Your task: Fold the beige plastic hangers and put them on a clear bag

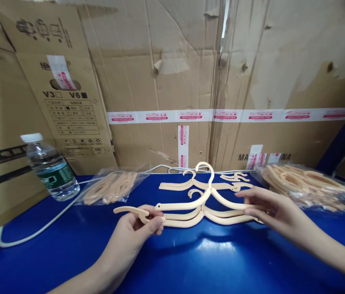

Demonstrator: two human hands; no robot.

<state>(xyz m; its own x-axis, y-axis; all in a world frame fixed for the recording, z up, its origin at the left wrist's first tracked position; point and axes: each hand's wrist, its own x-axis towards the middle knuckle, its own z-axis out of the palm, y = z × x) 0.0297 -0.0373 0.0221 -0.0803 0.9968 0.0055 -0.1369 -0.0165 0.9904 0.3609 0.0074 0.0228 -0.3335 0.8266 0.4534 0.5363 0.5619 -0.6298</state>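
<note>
Being pinched between the thumb and fingers of the left hand (pixel 136 230), one short curved piece (pixel 131 210) is held over the middle of the blue bench (pixel 221 261), just beside the left end of one raised hanger (pixel 211 191). The right arm of that hanger is gripped between the thumb and fingers of the right hand (pixel 270 209).

At least three hooks can be counted: one on the raised hanger, one on the front hangers (pixel 184 223) and one on the rear hangers (pixel 177 186), nearer the far edge. Several loose pieces (pixel 235 177) are scattered at the far edge; their exact number cannot be told. Two clear bags are seen, the left bag (pixel 111 188) toward the far left corner and the right bag (pixel 307 183) toward the far right. One bottle (pixel 54 173) is stood near the left edge.

On the carton (pixel 77 114), "V3" and "V6" can be read, the square by "V6" being filled black. "MA" and "INA" are printed on the cardboard wall (pixel 160 81), crossed by white tape (pixel 172 116) marked in red.

The hangers are smooth, beige and plastic-looking, with slim, bowed arms; the bags are crinkled, the cardboard creased and torn in spots.
</note>
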